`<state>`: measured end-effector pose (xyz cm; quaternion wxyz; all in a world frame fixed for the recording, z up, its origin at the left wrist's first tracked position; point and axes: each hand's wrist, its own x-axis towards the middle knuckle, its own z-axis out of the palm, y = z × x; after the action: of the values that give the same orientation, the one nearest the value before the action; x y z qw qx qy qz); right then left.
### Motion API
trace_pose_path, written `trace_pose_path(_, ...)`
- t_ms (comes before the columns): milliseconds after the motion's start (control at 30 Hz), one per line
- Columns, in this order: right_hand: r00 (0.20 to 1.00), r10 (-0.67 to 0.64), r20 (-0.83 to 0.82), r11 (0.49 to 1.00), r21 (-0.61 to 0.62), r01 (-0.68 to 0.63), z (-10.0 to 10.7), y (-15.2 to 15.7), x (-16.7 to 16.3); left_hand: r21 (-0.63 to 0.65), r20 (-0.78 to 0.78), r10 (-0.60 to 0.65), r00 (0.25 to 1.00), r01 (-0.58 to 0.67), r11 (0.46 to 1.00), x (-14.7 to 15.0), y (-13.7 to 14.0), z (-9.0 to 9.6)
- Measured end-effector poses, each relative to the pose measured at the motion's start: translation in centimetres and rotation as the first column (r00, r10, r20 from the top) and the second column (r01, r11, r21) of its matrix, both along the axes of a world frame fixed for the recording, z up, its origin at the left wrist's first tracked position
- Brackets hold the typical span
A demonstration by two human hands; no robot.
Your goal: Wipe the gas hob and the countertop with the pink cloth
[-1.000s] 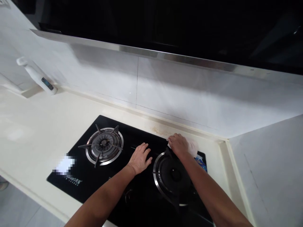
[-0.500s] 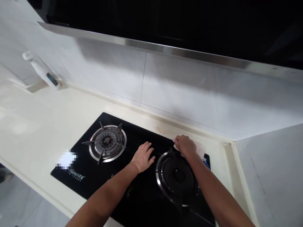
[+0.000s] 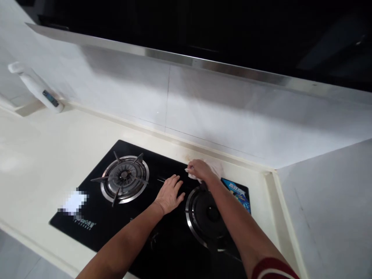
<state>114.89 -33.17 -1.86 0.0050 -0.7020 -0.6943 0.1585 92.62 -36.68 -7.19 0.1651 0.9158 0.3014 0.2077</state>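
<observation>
Black glass hob (image 3: 95, 209): right hand (image 3: 200, 170) bunches a soft, light white cloth (image 3: 215, 167) at its back edge; left hand (image 3: 170, 193) flat, holding nothing

The bare left hand (image 3: 170, 193) lies flat, palm down, fingers spread forward. The bare right hand (image 3: 200, 171) reaches past it, fingers curled and bunched, forearm stretched out.

Burner grates (image 3: 124, 179) and (image 3: 209, 217) jut from the hob; countertop (image 3: 52, 151) leftward lies open; hood (image 3: 203, 35) overhangs
</observation>
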Motion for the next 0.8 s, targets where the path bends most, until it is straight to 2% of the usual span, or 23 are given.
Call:
trace_pose_path(100,0.999,0.022,-0.044,1.0,0.006,-0.022,-0.3,0.5,-0.4,0.017,0.022,0.002,1.0,-0.002,1.0,-0.1,0.2,-0.2)
trace_pose_path(167,0.999,0.008,-0.052,1.0,0.013,-0.007,-0.4,-0.1,0.6,0.027,0.035,0.0,0.999,-0.001,1.0,-0.2,0.3,-0.3)
trace_pose_path(300,0.997,-0.073,-0.025,0.997,0.004,0.073,-0.4,-2.7,5.5,0.042,0.027,-0.006,1.0,0.005,0.999,-0.1,0.4,-0.2)
trace_pose_path(467,0.986,-0.165,0.011,0.986,-0.018,0.165,-0.4,-7.4,13.0,0.032,0.029,0.002,1.0,-0.003,0.999,0.0,0.5,0.0)
trace_pose_path(567,0.969,-0.246,0.033,0.969,0.014,0.245,-1.1,-10.9,15.4,0.026,0.026,0.004,1.0,-0.005,1.0,0.0,0.6,-0.1)
trace_pose_path(700,0.926,-0.375,0.042,0.915,0.175,0.363,-2.6,-15.3,15.0,0.038,0.012,0.001,1.0,-0.002,0.999,0.0,0.8,-0.1)
trace_pose_path(800,0.914,-0.398,0.076,0.898,0.235,0.371,-3.3,-17.7,13.1,0.056,0.01,-0.002,1.0,0.002,0.998,0.0,1.0,-0.1)
